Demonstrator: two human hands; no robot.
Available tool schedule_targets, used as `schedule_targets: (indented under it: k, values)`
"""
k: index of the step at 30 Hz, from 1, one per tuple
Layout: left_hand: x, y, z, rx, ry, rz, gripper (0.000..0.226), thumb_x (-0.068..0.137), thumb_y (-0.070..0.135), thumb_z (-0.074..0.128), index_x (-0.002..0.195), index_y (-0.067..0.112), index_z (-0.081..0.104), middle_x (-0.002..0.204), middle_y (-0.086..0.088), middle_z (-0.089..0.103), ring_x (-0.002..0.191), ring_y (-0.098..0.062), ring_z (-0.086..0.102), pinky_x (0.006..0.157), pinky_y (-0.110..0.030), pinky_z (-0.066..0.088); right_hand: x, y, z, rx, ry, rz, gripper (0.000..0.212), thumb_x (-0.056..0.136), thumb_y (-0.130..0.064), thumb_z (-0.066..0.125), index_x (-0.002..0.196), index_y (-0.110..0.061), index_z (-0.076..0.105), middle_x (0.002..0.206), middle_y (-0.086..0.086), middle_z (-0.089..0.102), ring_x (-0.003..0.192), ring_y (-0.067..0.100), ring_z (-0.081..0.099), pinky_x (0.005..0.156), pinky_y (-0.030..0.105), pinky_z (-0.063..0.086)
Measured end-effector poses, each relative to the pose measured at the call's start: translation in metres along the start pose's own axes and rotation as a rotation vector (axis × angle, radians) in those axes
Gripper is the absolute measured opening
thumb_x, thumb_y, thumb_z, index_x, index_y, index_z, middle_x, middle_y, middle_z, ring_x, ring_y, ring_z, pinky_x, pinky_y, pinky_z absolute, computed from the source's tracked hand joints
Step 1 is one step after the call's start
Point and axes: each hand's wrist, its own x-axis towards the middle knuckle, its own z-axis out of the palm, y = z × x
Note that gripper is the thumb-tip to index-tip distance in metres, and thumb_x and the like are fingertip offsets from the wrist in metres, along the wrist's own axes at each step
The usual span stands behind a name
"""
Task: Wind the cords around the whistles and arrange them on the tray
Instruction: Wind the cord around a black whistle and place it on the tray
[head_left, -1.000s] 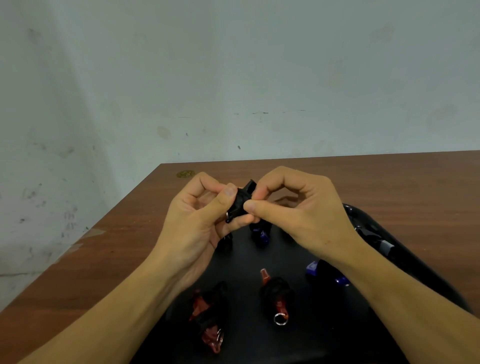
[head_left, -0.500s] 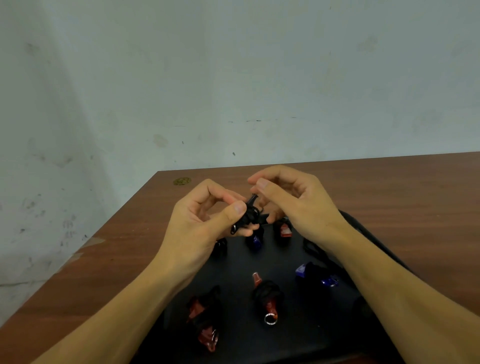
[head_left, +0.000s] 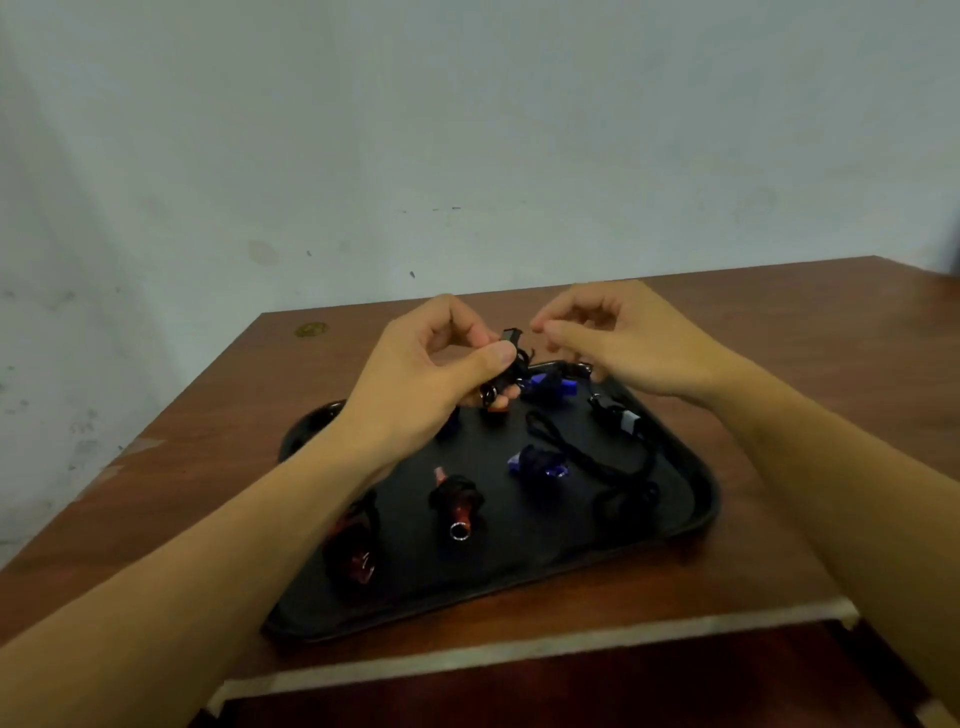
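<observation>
A: Table first: brown wooden table (head_left: 779, 332) against a pale wall, and on it the black rectangular plastic tray (head_left: 706, 499) your hands hover over.

B: What is on the tray?

A: Wound bundles lie apart from one another: a red whistle wrapped in black cord (head_left: 457, 501), another red one (head_left: 353, 545) partly under your left forearm, a blue wrapped whistle (head_left: 537, 462), and a second blue one (head_left: 548, 385) near the far rim. One black whistle with a loose black cord (head_left: 623, 501) lies unwound on the right side of the tray.

B: And your hands?

A: Your left hand (head_left: 421, 374) pinches a small black plastic whistle (head_left: 506, 364) between thumb and fingers, held above the tray's far part. Your right hand (head_left: 628, 343) sits just beside it, fingers curled; whether it pinches a cord end is too small to tell.

B: How will it handle?

A: Light and hard, probably slick, while the cord is soft and likely to spring loose. Keep your thumb pressed over the wraps on the body, and set it down with the tucked end underneath.
</observation>
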Motion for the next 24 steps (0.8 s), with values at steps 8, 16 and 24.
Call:
schedule_targets:
  k: [8, 16, 24]
  values:
    - [0.000, 0.001, 0.033, -0.007, 0.003, -0.104, 0.025, 0.080, 0.008, 0.079, 0.087, 0.010, 0.055, 0.082, -0.012, 0.073, 0.087, -0.041, 0.073, 0.087, -0.055, 0.057, -0.024, 0.037, -0.017, -0.387, -0.033, 0.055, 0.008, 0.094, -0.026, 0.064, 0.095, -0.034, 0.068, 0.085, -0.019, 0.064, 0.080, 0.003, 0.060, 0.069, 0.021, 0.045]
    - [0.003, 0.000, 0.038, 0.196, 0.073, -0.112, 0.031, 0.073, 0.018, 0.086, 0.086, 0.015, 0.058, 0.109, -0.013, 0.069, 0.092, -0.033, 0.072, 0.081, -0.044, 0.061, -0.020, 0.060, -0.003, -0.806, -0.157, 0.193, 0.045, 0.088, -0.052, 0.064, 0.126, -0.030, 0.053, 0.121, -0.002, 0.063, 0.103, 0.024, 0.061, 0.079, 0.036, 0.052]
    - [-0.001, -0.004, 0.043, 0.373, 0.104, -0.092, 0.026, 0.078, 0.024, 0.083, 0.085, 0.014, 0.061, 0.082, -0.012, 0.071, 0.068, -0.014, 0.061, 0.055, -0.013, 0.045, -0.024, 0.046, -0.025, -0.381, 0.131, 0.224, 0.028, 0.087, -0.043, 0.070, 0.110, -0.027, 0.066, 0.104, -0.008, 0.066, 0.101, 0.019, 0.063, 0.090, 0.031, 0.047]
